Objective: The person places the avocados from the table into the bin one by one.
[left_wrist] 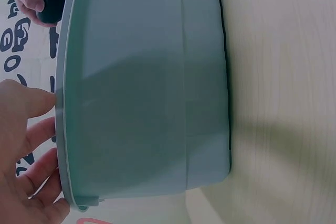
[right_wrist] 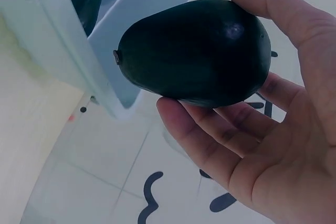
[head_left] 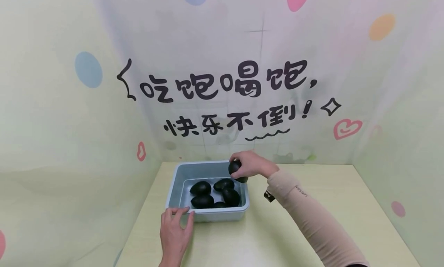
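A light blue plastic tub (head_left: 208, 216) stands on the pale table, with several dark avocados (head_left: 200, 188) lying in it. My right hand (head_left: 250, 165) grips one more dark avocado (head_left: 235, 168) above the tub's far right corner. In the right wrist view this avocado (right_wrist: 194, 52) lies between my thumb and curled fingers (right_wrist: 210, 124), the tub's rim (right_wrist: 63, 51) just beside it. My left hand (head_left: 175, 230) rests with straight fingers on the tub's near left rim. The left wrist view shows those fingers (left_wrist: 31, 145) against the rim and the tub's outer wall (left_wrist: 147, 87).
The tub sits at the table's far left (head_left: 312, 236), close to the corner of the patterned walls (head_left: 222, 86). Bare tabletop lies to the right of the tub and in front of it.
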Motion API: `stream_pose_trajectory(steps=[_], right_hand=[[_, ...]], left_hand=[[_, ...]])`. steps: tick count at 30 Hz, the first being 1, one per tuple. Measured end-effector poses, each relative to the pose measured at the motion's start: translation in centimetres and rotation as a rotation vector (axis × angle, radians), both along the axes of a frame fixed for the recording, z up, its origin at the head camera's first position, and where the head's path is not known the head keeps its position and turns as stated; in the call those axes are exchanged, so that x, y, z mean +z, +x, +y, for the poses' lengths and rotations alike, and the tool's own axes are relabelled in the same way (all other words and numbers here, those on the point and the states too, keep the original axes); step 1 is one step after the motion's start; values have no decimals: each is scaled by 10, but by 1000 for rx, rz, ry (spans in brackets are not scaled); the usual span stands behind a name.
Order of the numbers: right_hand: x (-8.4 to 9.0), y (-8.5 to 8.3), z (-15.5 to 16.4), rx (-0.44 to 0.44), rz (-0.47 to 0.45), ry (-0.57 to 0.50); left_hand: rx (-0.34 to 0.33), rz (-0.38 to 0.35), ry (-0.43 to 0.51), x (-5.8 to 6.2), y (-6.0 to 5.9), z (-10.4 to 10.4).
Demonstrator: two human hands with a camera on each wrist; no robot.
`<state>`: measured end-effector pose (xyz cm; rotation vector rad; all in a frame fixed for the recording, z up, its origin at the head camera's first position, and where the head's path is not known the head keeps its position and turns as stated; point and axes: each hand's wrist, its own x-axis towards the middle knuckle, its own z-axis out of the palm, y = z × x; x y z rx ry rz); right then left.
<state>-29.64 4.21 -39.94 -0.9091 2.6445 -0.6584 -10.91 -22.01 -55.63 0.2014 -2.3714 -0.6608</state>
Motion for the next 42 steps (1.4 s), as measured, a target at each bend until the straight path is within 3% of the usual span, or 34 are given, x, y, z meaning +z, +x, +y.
stream_pose_trajectory(steps=[20, 29, 42], right_hand=[[-11, 2, -40, 55, -14, -36], [-14, 4, -42, 30, -86, -122], [-24, 4, -31, 17, -80, -117]], left_hand=[[9, -24, 16, -2, 0, 1], [11, -28, 15, -4, 0, 0], [2, 19, -9, -5, -1, 0]])
